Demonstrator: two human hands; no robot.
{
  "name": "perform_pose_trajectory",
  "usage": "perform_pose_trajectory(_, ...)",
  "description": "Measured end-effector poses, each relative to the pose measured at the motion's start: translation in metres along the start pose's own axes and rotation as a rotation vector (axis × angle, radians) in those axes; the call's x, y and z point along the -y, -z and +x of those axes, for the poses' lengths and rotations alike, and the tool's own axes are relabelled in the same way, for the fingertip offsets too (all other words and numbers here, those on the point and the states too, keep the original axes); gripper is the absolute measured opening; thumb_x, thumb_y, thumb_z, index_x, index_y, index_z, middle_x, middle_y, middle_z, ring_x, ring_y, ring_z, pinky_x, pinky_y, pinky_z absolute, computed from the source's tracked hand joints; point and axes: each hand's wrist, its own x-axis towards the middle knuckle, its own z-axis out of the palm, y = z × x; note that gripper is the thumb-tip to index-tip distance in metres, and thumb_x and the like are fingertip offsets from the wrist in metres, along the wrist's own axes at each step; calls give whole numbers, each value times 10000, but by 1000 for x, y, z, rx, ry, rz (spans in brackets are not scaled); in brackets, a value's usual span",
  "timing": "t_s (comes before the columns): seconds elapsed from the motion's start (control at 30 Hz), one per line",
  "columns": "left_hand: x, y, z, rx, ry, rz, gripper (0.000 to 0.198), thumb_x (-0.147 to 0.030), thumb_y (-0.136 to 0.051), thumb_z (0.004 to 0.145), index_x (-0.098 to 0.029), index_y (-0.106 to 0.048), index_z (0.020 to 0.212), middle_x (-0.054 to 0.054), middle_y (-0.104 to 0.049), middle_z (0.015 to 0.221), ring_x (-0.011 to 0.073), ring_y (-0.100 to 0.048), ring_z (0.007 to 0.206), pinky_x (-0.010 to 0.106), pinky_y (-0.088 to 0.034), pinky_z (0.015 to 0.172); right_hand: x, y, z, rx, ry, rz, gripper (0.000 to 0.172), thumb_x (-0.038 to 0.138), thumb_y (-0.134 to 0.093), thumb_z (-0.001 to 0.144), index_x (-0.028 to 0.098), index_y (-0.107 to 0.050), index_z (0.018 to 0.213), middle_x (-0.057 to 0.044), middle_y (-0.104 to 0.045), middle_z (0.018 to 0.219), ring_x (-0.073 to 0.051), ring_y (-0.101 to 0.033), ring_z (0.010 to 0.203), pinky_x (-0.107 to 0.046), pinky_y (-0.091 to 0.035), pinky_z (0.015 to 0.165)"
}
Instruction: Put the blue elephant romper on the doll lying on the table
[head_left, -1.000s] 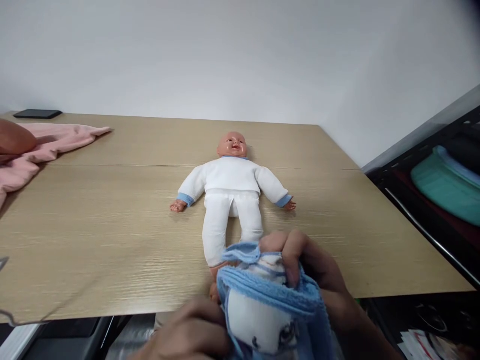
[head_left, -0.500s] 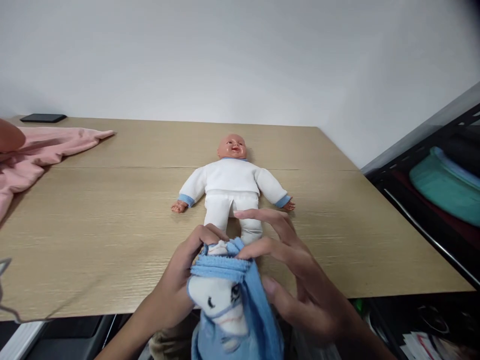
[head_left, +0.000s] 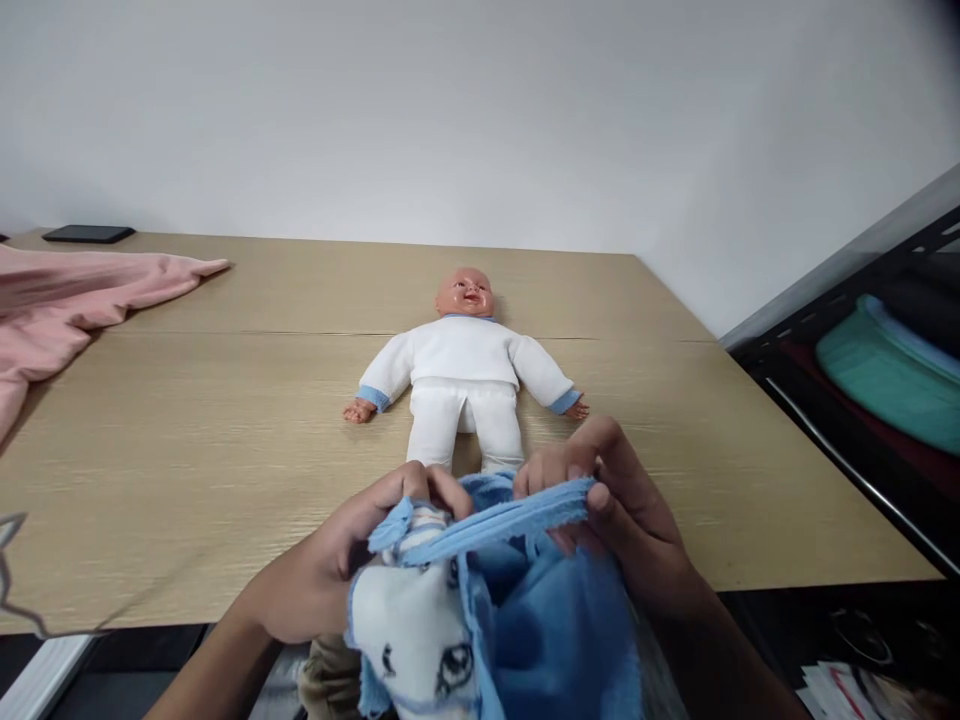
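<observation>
Cloth [head_left: 559, 615], blue and white, is pinched in left hand [head_left: 341, 545] and right hand [head_left: 634, 510].

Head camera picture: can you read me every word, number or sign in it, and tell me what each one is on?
There are no words, numbers or signs I can read.
Papers at the lower right: too small and blurred to read.
Blue-and-white cloth: a drawn face, but no letters show.
Doll's white top: no writing shows.
</observation>
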Motion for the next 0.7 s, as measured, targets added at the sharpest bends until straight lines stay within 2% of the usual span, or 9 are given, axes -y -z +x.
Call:
perform_pose_trajectory(0.1, 6, 2, -2, 57, -7, -37, 542, -683, -768, 942, -241, -567, 1184, 59, -577, 1067, 210, -542, 917, 316, -467, 813, 4, -6, 8, -82, 56, 93, 199, 463, -575, 1134, 333, -507, 999, 95, -281, 589, -163, -286, 479, -303, -440, 546)
perform_pose_trajectory(0.17, 8, 1, -4, 49, 15, -8, 660, -655, -884, 861, -244, -550, 1255, 49, -600, 1093, 211, -577, 971, 305, -469, 843, 10, -5, 12, -184, 112, 117, 284, 508, -586, 1108, 325, -462, 928, 100, -197, 535, -176, -223, 439, -317, -373, 482)
perform_pose_trajectory(0.23, 10, 0, -6, -5, 52, 31, 672, -520, -950, 854, -284, -504, 1297, 30, -640, 1134, 198, -614, 1012, 284, -477, 858, 17, 4, 11, -274, 163, 132, 351, 505, -640, 1044, 315, -416, 852, 97, -143, 496, -195, -218, 446, -363, -380, 515)
perform_pose_trajectory(0.3, 13, -2, -8, -100, 50, 48, 566, -390, -916, 921, -326, -473, 1266, -20, -647, 1079, 154, -622, 938, 244, -477, 804, 23, 19, 7, -323, 203, 154, 403, 465, -696, 957, 304, -364, 796, 89, -129, 486, -204, -223, 473, -411, -418, 606)
perform_pose_trajectory(0.4, 16, 0, -12, -208, -51, 35, 560, -268, -856, 980, -398, -433, 1324, -82, -641, 920, 105, -599, 748, 202, -454, 698, 28, 46, -2, -301, 209, 231, 458, 397, -693, 935, 275, -291, 753, 95, -125, 481, -175, -166, 454, -414, -395, 643)
perform_pose_trajectory(0.47, 14, 4, -14, -239, -76, 110, 668, -268, -869, 968, -418, -447, 1464, -68, -686, 899, 119, -632, 743, 214, -482, 705, 30, 60, -6, -174, 185, 188, 472, 430, -620, 1001, 260, -274, 729, 97, -156, 461, -152, -159, 424, -399, -359, 614)
perform_pose_trajectory(0.53, 8, 5, -14, -271, -52, 278, 646, -295, -907, 932, -380, -584, 1486, -10, -753, 1020, 160, -690, 878, 234, -524, 777, 33, 68, -9, -46, 111, 4, 488, 523, -552, 1054, 259, -330, 709, 71, -299, 480, -158, -271, 447, -390, -370, 612)
perform_pose_trajectory(0.6, -1, 3, -12, -283, -28, 434, 464, -297, -920, 917, -340, -740, 1342, 23, -771, 1155, 186, -704, 986, 240, -542, 834, 37, 68, -10, -6, 0, -240, 505, 654, -504, 1084, 261, -501, 767, 25, -518, 618, -183, -438, 542, -374, -408, 611)
perform_pose_trajectory(0.7, -12, -7, -4, -239, -55, 530, 309, -257, -882, 952, -323, -789, 1239, 12, -772, 1082, 168, -701, 930, 229, -552, 827, 39, 55, -9, 87, -146, -580, 550, 775, -581, 1038, 245, -702, 1121, -63, -725, 1016, -254, -679, 903, -367, -536, 781)
